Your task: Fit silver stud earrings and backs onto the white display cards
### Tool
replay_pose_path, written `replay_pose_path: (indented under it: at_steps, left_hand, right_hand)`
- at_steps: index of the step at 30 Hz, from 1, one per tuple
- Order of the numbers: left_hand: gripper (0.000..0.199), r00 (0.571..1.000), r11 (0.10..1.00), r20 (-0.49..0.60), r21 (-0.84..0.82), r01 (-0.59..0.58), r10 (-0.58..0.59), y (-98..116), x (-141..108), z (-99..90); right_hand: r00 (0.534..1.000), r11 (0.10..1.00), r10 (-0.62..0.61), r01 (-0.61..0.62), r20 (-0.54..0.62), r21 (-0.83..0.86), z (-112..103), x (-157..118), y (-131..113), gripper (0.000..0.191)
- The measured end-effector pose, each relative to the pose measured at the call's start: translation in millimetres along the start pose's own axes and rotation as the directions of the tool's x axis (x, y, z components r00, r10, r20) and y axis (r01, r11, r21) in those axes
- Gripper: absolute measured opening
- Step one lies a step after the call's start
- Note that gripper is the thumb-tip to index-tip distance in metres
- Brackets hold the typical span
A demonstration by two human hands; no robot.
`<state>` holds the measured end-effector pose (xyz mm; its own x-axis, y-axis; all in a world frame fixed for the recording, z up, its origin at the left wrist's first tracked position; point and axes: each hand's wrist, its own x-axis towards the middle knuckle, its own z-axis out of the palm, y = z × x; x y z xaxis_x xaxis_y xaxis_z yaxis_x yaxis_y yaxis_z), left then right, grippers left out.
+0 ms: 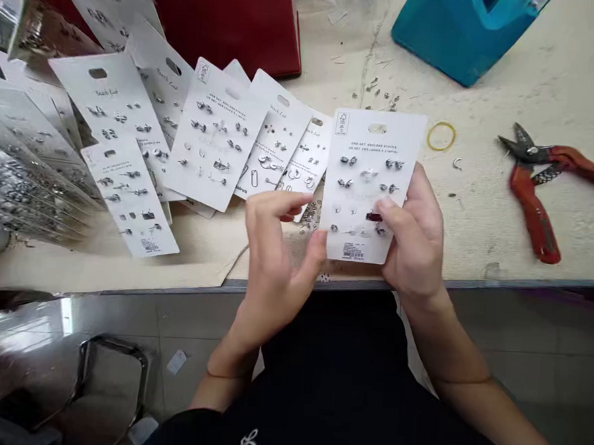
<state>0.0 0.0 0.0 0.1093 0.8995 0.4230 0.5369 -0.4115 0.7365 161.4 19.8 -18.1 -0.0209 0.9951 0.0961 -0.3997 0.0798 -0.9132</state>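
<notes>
My right hand (418, 239) grips a white earring card (357, 206) by its right side, thumb on the face near a small dark piece. The card's back faces up, with several metal earring backs and posts poking through and a barcode label at the bottom. Just left of that card, my left hand (282, 265) is raised with thumb and forefinger apart, holding nothing. Beyond it lie more earring cards, among them one back side up (216, 138) and a narrower one (131, 200) near the table's front edge.
Red-handled pliers (531, 175) and a yellow rubber band (441, 136) lie at the right. A teal tape dispenser (451, 38) and a red box (228, 19) stand at the back. Tiny metal parts (376, 90) are scattered between them. Bagged cards (25, 175) crowd the left.
</notes>
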Motion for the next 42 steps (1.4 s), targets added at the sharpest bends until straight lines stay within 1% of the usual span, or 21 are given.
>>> replay_pose_path:
  at_steps: [2,4,5,7,10,12,15,17,19,21,25,26,30,34,42]
  left_hand:
    - [0.036,1.0,1.0,0.007,-0.007,0.03,-0.03,2,0,2.9]
    - [0.037,1.0,1.0,-0.011,0.004,0.018,-0.018,4,1,4.9]
    - [0.038,0.999,1.0,-0.036,0.016,-0.007,0.008,4,3,5.5]
    - [0.036,0.991,0.994,-0.089,0.064,-0.09,0.095,5,7,6.5]
    - [0.027,0.966,0.96,-0.116,0.191,-0.206,0.231,7,15,9.1]
    - [0.023,0.953,0.934,-0.122,0.267,-0.236,0.276,9,18,12.5]
    - [0.021,0.936,0.91,-0.148,0.325,-0.258,0.318,11,21,18.0]
    - [0.019,0.921,0.891,-0.159,0.356,-0.282,0.356,11,22,20.2]
    - [0.016,0.912,0.875,-0.159,0.384,-0.296,0.378,12,23,20.4]
    - [0.014,0.925,0.876,-0.153,0.405,-0.262,0.347,15,24,19.0]
    - [0.012,0.961,0.9,-0.148,0.408,-0.154,0.232,19,24,15.1]
    - [0.011,0.965,0.904,-0.144,0.403,-0.144,0.218,19,24,14.4]
    - [0.008,0.972,0.921,-0.123,0.362,-0.146,0.202,16,24,14.7]
    - [0.01,0.973,0.948,-0.144,0.291,-0.131,0.179,14,24,19.0]
    - [0.01,0.97,0.972,-0.185,0.206,-0.117,0.156,14,25,24.1]
  right_hand:
    - [1.0,0.999,-0.019,0.018,-0.011,-0.049,0,0,3,0.035]
    - [0.999,0.992,-0.047,0.045,-0.015,-0.115,-1,-1,4,0.035]
    - [0.998,0.985,-0.068,0.065,-0.014,-0.158,0,-2,5,0.034]
    - [0.995,0.964,-0.104,0.099,-0.006,-0.245,0,-3,4,0.033]
    - [0.986,0.923,-0.169,0.161,0.008,-0.35,2,-4,2,0.032]
    - [0.978,0.903,-0.207,0.2,0.022,-0.381,3,-3,0,0.029]
    - [0.965,0.888,-0.255,0.257,0.055,-0.381,5,-3,-2,0.028]
    - [0.964,0.878,-0.254,0.262,0.074,-0.4,5,-4,-2,0.029]
    - [0.971,0.864,-0.225,0.239,0.085,-0.442,4,-6,-1,0.029]
    - [0.975,0.853,-0.202,0.221,0.092,-0.473,3,-9,0,0.029]
    - [0.984,0.857,-0.144,0.178,0.108,-0.483,1,-13,1,0.032]
    - [0.985,0.859,-0.13,0.168,0.112,-0.484,1,-13,1,0.033]
    - [0.988,0.844,-0.122,0.154,0.096,-0.513,2,-14,-1,0.031]
    - [0.985,0.849,-0.142,0.171,0.095,-0.5,4,-14,-2,0.029]
    - [0.987,0.848,-0.136,0.163,0.09,-0.505,4,-15,-4,0.03]
